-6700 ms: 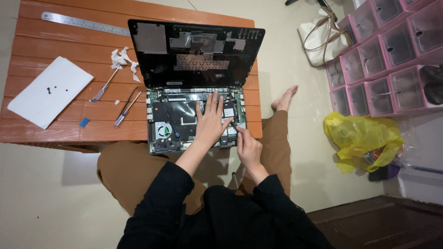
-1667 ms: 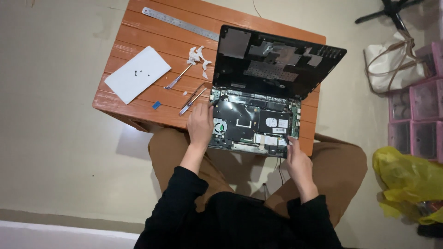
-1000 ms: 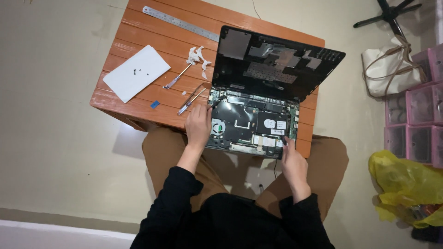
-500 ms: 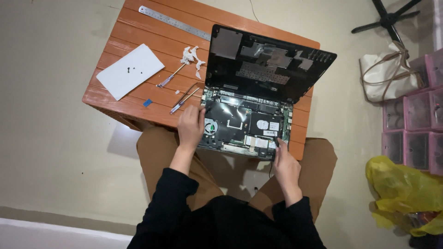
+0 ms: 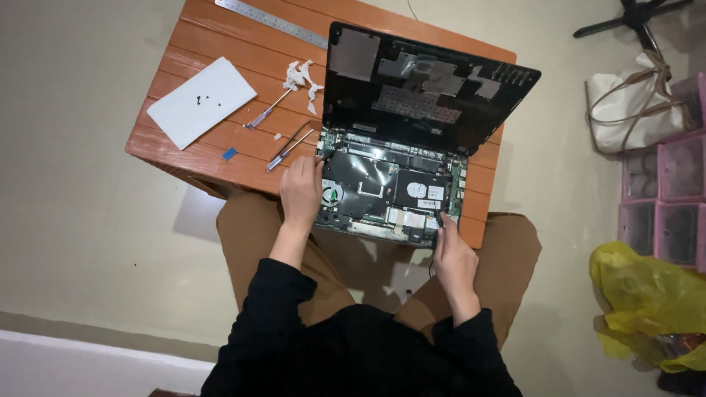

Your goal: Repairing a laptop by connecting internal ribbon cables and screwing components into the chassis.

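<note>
An opened laptop lies on a small orange wooden table [image 5: 220, 151]. Its base [image 5: 382, 187] shows the bare board, a fan and metal shields, and the dark cover [image 5: 419, 88] stands tilted up behind it. My left hand [image 5: 300, 191] rests flat on the base's near left corner, beside the fan. My right hand [image 5: 452, 254] is at the near right corner, its fingers closed on a thin dark tool [image 5: 440, 219] whose tip touches the base's edge.
Left of the laptop lie two small screwdrivers [image 5: 288, 149], crumpled tissue [image 5: 303, 76], a white sheet with tiny screws [image 5: 201, 101], a blue bit [image 5: 230, 153] and a steel ruler [image 5: 272, 22]. On the floor at right are a white bag [image 5: 625, 110], pink drawers [image 5: 669, 198] and a yellow bag [image 5: 647, 294].
My left hand went from the middle of the base to its near left corner. My right hand stays at the near right corner. The view has shifted.
</note>
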